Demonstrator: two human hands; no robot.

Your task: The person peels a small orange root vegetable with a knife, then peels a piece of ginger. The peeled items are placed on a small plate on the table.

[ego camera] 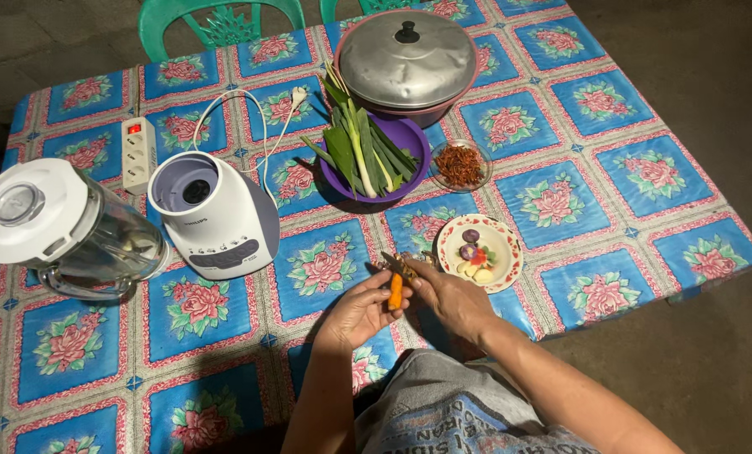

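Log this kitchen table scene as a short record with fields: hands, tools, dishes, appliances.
left hand: left hand holds a small orange root
right hand: right hand holds a knife against the root
small plate: floral plate with peeled bits, beside the right hand
purple bowl: purple bowl of leeks and green leaves
glass dish: glass dish of dried red chillies
pot: covered pot, lid on
appliances: blender base, blender jar lying on its side, power strip
surface: tablecloth, blue with roses

Blue rose-patterned tablecloth [561,109], purple bowl [410,139]
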